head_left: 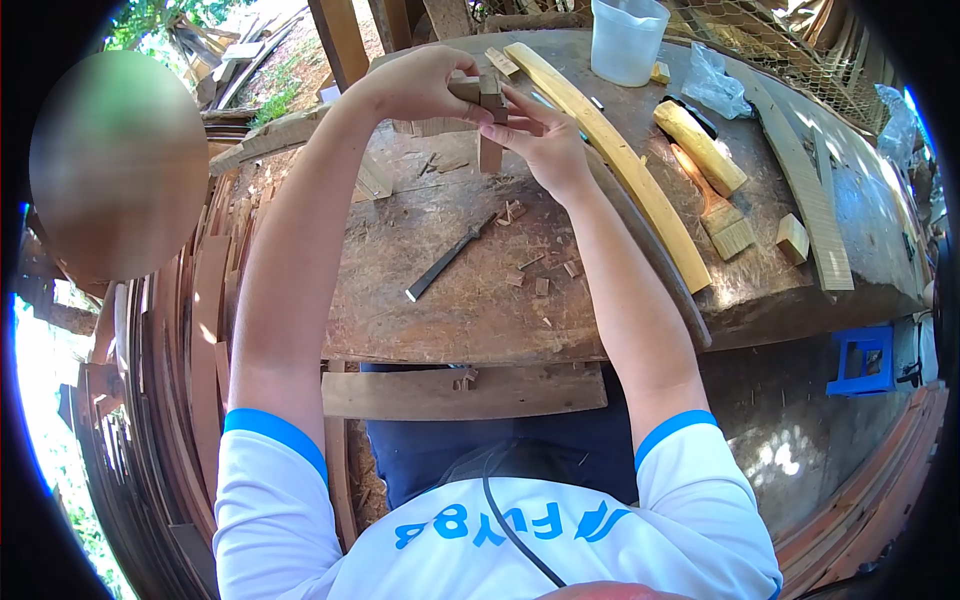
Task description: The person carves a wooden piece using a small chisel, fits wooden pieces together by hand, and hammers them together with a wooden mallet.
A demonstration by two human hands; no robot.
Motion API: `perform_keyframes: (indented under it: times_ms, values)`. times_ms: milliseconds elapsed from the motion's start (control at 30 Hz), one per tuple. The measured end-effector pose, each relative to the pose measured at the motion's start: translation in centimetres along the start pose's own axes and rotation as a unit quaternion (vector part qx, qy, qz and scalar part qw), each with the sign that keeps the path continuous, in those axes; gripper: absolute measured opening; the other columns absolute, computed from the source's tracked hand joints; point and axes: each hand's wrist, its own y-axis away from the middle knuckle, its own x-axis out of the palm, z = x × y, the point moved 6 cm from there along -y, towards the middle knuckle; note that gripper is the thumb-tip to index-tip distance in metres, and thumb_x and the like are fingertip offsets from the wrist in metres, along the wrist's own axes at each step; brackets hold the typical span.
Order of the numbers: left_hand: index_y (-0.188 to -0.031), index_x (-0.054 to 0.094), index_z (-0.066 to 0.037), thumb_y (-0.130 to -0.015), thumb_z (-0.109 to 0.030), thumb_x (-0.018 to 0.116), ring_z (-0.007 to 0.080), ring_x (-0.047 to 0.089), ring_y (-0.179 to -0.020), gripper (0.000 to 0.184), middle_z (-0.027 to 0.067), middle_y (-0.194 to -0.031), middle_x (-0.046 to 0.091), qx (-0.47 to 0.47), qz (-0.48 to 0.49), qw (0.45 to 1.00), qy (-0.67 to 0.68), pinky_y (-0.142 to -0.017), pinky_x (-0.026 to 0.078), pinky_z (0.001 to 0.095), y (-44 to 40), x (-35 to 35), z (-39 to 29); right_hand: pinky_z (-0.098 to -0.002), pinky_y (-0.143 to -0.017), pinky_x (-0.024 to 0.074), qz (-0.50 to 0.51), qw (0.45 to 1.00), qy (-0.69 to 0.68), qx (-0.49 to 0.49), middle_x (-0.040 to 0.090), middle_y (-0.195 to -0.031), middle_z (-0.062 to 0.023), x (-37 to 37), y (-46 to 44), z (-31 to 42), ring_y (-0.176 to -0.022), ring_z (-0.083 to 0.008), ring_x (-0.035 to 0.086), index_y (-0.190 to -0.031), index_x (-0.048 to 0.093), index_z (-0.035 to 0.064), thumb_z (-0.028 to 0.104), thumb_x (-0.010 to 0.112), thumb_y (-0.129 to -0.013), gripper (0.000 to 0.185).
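Over the far side of the workbench [390, 300], my left hand [425, 85] is closed around a wooden piece [491, 92] that looks like two short parts crossing at a joint. From the other side, my right hand [547, 142] grips the same wooden piece with thumb and fingers. Its lower end points down below my fingers; my hands hide part of the rest. Nearer to me lies a chisel [450, 262], its blade end toward the front left. Wood chips [512, 212] are scattered beside it.
Right of my arm lie a long yellowish wood strip [625, 165], a rounded wooden club [700, 147], a paintbrush [722, 215] and a small block [793, 240]. A plastic bucket [627, 45] stands behind. A curved board [465, 393] is before my lap; a blue stool [863, 362] stands right.
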Motion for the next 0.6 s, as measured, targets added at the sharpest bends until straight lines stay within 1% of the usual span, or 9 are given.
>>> perform_keyframes:
  times_ms: [67, 267, 367, 400, 500, 600]
  values:
    - [-0.125, 0.073, -0.005, -0.080, -0.049, 0.096, 0.0251, 0.075, -0.099, 0.067, 0.0121, -0.103, 0.080, -0.001, 0.006, 1.000, -0.002, -0.089, 0.056, 0.0407, 0.2, 0.0, -0.3, -0.0361, -0.104, 0.0568, 0.010, 1.000, 0.011, 0.000, 0.080, -0.126, -0.0081, 0.1, -0.1, 0.1, -0.114, -0.0169, 0.074, -0.153, 0.065, 0.0126, 0.019, 0.093, -0.089, 0.070]
    - [-0.125, 0.073, -0.005, -0.082, -0.047, 0.095, 0.0262, 0.076, -0.098, 0.064, 0.0127, -0.103, 0.079, -0.001, -0.014, 1.000, 0.000, -0.088, 0.057, 0.0412, 0.5, 0.1, -0.1, -0.0363, -0.103, 0.0573, 0.008, 1.000, -0.007, -0.009, 0.080, -0.124, -0.0080, 0.2, -0.1, 0.1, -0.114, -0.0168, 0.075, -0.152, 0.066, 0.0126, 0.017, 0.093, -0.088, 0.070]
    - [-0.127, 0.072, -0.005, -0.082, -0.046, 0.095, 0.0270, 0.076, -0.098, 0.065, 0.0138, -0.105, 0.080, -0.011, -0.029, 0.999, -0.011, -0.090, 0.057, 0.0418, 1.2, -0.1, -0.7, -0.0376, -0.104, 0.0566, 0.003, 1.000, -0.012, -0.017, 0.081, -0.122, -0.0056, 0.1, 0.0, 0.2, -0.114, -0.0167, 0.076, -0.148, 0.069, 0.0126, 0.026, 0.096, -0.086, 0.070]
    - [-0.128, 0.072, -0.005, -0.082, -0.045, 0.095, 0.0272, 0.077, -0.099, 0.065, 0.0142, -0.106, 0.080, -0.015, -0.035, 0.999, -0.015, -0.091, 0.058, 0.0420, 1.4, -0.2, -0.7, -0.0372, -0.104, 0.0569, 0.006, 1.000, -0.012, -0.021, 0.081, -0.122, -0.0056, 0.1, 0.0, 0.3, -0.114, -0.0167, 0.076, -0.148, 0.070, 0.0125, 0.026, 0.096, -0.085, 0.070]
    - [-0.128, 0.073, -0.006, -0.074, -0.054, 0.097, 0.0319, 0.075, -0.105, 0.075, 0.0171, -0.108, 0.079, -0.011, -0.045, 0.999, -0.002, -0.094, 0.057, 0.0428, 1.8, -0.3, -0.7, -0.0366, -0.103, 0.0576, 0.009, 0.999, -0.020, -0.033, 0.080, -0.122, -0.0055, 0.3, 0.0, 0.3, -0.114, -0.0164, 0.076, -0.147, 0.070, 0.0123, 0.025, 0.097, -0.085, 0.069]
    - [-0.129, 0.074, -0.007, -0.073, -0.053, 0.097, 0.0333, 0.076, -0.105, 0.076, 0.0175, -0.111, 0.079, -0.015, -0.048, 0.999, 0.014, -0.094, 0.058, 0.0439, 2.1, -0.2, -0.5, -0.0365, -0.102, 0.0582, 0.013, 0.998, -0.036, -0.047, 0.080, -0.121, -0.0052, 0.4, -0.1, 0.0, -0.112, -0.0160, 0.075, -0.147, 0.071, 0.0138, 0.023, 0.096, -0.085, 0.068]
